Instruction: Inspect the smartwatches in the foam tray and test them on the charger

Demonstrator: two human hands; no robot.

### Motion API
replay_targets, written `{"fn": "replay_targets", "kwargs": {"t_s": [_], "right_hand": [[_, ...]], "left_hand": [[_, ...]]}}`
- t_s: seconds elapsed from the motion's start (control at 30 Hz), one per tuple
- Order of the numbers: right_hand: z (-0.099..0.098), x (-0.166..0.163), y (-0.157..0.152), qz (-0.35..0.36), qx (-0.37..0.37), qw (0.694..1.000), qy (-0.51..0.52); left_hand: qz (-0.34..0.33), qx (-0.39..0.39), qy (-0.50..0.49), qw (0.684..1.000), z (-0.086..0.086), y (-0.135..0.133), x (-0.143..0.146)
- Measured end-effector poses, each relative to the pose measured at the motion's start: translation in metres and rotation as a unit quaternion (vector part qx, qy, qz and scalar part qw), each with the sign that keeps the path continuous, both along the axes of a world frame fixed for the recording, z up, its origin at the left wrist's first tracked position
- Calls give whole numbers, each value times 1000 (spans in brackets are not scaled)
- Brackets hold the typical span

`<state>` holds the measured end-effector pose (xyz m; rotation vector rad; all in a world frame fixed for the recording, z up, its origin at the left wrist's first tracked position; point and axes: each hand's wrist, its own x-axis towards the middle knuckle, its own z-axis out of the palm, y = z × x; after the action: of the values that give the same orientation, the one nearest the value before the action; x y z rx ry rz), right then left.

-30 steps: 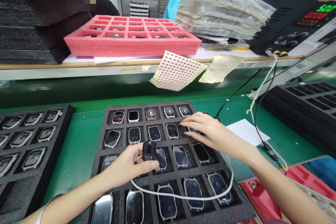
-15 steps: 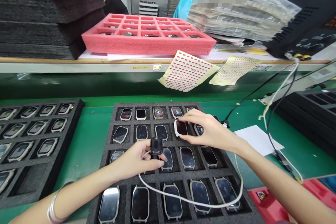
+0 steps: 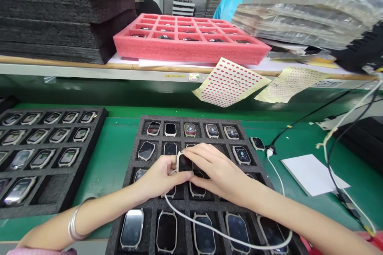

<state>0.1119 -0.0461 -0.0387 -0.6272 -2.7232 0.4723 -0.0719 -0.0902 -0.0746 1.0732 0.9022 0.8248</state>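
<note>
Watch held between both hands over the tray, left of its middle.
The left hand closes on the watch's left side, thumb across the end toward the tray's near edge; the right hand grips from the right, fingertips at the end toward the far edge. Both are in contact, so neither is nearer. The long axis appears to run between the tray's far and near edges, though fingers cover part of the case; its underside is hidden. A white cable emerges below the left hand. A second watch lies on the counter, just outside the tray's right edge, near the far right corner.
</note>
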Motion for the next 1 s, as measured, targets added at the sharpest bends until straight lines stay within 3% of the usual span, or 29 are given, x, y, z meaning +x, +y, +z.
{"fn": "replay_targets", "kwargs": {"t_s": [0.33, 0.57, 1.0], "right_hand": [[-12, -4, -5, -8, -19, 995, 102], [-10, -4, -7, -17, -49, 993, 105], [-14, 1, -11, -27, -30, 996, 77]], "left_hand": [[-20, -19, -33, 999, -1, -2, -4], [-33, -20, -33, 999, 1, -2, -5], [-55, -9, -23, 998, -1, -1, -3]]}}
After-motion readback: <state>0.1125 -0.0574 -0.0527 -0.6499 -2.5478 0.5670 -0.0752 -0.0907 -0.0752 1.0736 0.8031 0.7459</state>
